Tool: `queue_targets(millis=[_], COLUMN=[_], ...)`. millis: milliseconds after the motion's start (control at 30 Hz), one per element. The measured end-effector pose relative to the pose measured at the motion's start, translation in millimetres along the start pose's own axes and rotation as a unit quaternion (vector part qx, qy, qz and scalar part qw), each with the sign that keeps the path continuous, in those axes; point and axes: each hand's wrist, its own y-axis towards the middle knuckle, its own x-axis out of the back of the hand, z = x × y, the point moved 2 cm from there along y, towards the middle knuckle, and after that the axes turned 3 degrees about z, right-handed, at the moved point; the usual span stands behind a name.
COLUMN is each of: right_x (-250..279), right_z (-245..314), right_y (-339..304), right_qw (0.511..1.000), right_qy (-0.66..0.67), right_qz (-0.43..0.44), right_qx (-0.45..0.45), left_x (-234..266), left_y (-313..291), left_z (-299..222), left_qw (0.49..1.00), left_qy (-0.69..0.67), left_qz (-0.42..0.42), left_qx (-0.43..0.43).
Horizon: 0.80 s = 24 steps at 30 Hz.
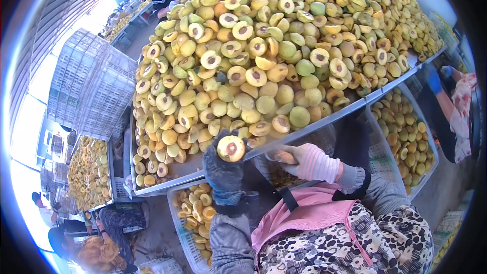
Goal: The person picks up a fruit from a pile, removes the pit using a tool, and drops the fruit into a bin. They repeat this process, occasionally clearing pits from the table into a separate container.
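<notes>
The left hand [222, 168] grips a cut fruit [231, 149] by the worktop's near edge [170, 184], left of the right hand [315, 163], its hold too blurred to tell.

Left hand [223, 167]: one dark glove, charcoal to blue-black, surface soiled or worn; bluer at the wrist.

Right hand [315, 162]: one pale knitted glove, whitish, with narrow pink bands across it; finger end blurred.

Sleeves: one pair, grey, finely striped; left sleeve [225, 241] with a dark band near the wrist, right sleeve [386, 193] with a plain grey cuff [351, 178] and a black band above it.

Front: one pink cloth panel [299, 215], textured border; one short black strap [288, 199] at its upper edge.

Lower garment [329, 243]: black, white and beige floral print; thin pink trim [356, 238].
</notes>
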Motion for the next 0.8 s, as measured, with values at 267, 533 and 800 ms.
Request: queue_targets(millis=[267,533,800], right_x=[10.1,6.8,-6.4], right_z=[17.9,2.1,-17.7], right_y=[-6.6,-9.6,-4.5], right_qw=[0.999,0.988,0.984], right_qy=[-0.045,-0.135,-0.138], right_qz=[0.006,0.038,0.088], right_qx=[-0.023,-0.064,-0.067], left_x=[-60.2,-75.0,-80.9], left_y=[-28.6,-44.7,-51.5], left_z=[0.1,-1.2,22.2], left_qw=[0.969,0.982,0.995], left_qy=[0.17,0.153,-0.06], left_qz=[0.073,0.029,-0.062], left_qx=[-0.162,-0.109,0.047])
